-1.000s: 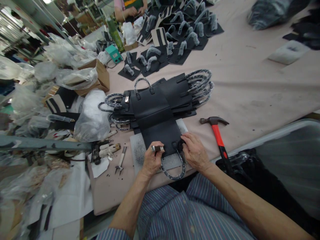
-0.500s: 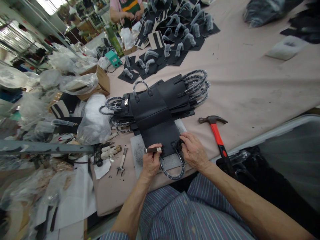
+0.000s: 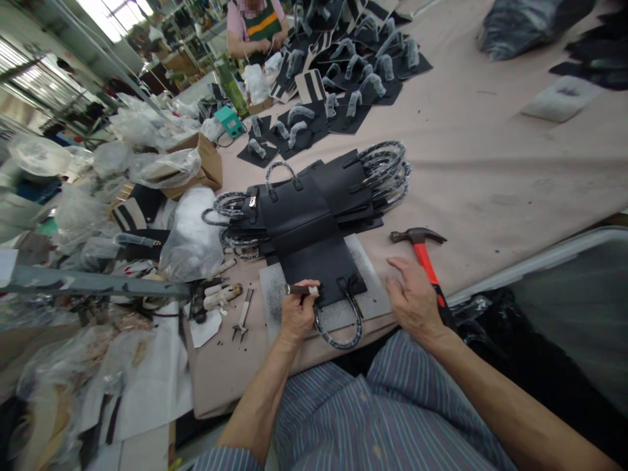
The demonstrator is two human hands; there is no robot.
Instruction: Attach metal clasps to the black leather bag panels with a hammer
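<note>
A short punch-like tool (image 3: 299, 290) with a brown shaft and shiny end is gripped in my left hand (image 3: 296, 319), at the near edge of a black bag panel (image 3: 314, 263). A plastic-wrapped loop handle (image 3: 339, 343) hangs from that edge. Under the panel lies a speckled grey board (image 3: 369, 268). My right hand (image 3: 415, 297) is off the panel, fingers apart and holding nothing, just left of a claw hammer (image 3: 424, 256) with a red and black grip. The hammer lies on the table, its lower grip partly behind my hand.
Stacked black bag pieces (image 3: 343, 175) with wrapped handles lie beyond the panel. Dividers (image 3: 243, 315) and other hand tools are at the left edge. Further back are strap pieces (image 3: 314, 118), a teal box (image 3: 229, 122) and a co-worker (image 3: 255, 33). A grey bin (image 3: 554, 307) stands at right.
My right hand has let go of the panel's near right corner and moved right, opening beside the hammer. My left hand still holds the tool at the same spot. The view has shifted slightly.
</note>
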